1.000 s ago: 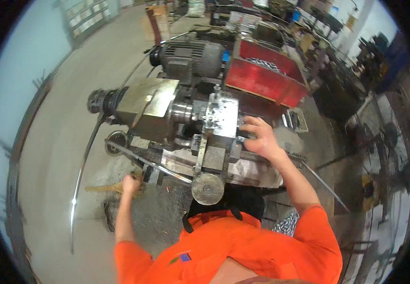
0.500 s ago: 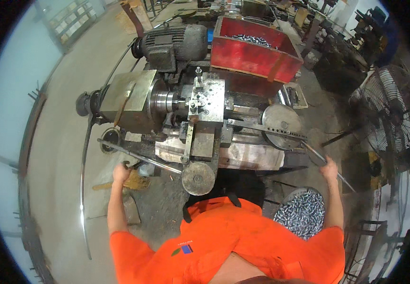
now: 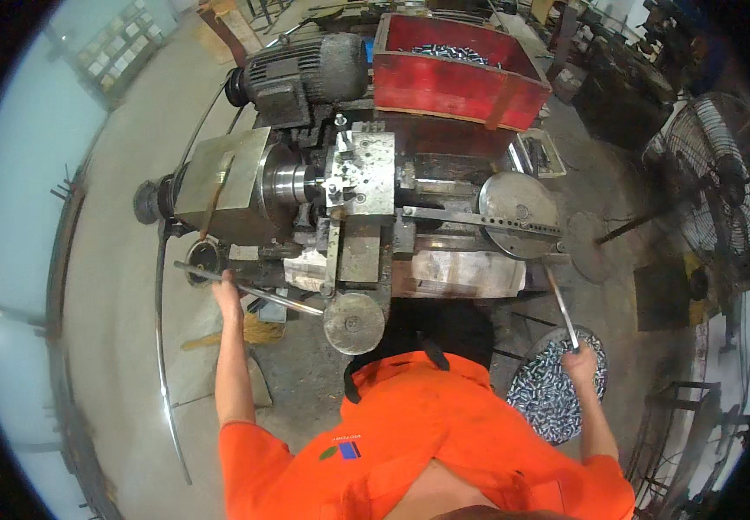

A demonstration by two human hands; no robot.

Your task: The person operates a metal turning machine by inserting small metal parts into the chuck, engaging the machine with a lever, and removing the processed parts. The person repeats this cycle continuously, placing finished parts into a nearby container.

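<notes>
A greasy metal lathe stands before me, with its round chuck (image 3: 286,185) facing a steel tool block (image 3: 364,173). My left hand (image 3: 227,296) is closed at the left lever rod (image 3: 275,297), near its outer end; the fingers are partly hidden. That rod runs to a small round hub (image 3: 354,323). In my right hand (image 3: 579,364) is the end of the right lever rod (image 3: 560,303), which slants down toward me from below a large metal disc (image 3: 518,208). Just under that hand sits a round container of small shiny metal parts (image 3: 541,392).
A red bin (image 3: 457,91) holding more metal parts stands behind the lathe, beside a dark electric motor (image 3: 305,74). A caged fan (image 3: 713,178) is at the right. On the left floor lie a straw broom (image 3: 258,329) and a long metal rod (image 3: 165,390).
My right hand has pulled the right lever rod inward and toward me. My left hand has moved up onto the left lever rod. The tool block appears slightly closer to the chuck.
</notes>
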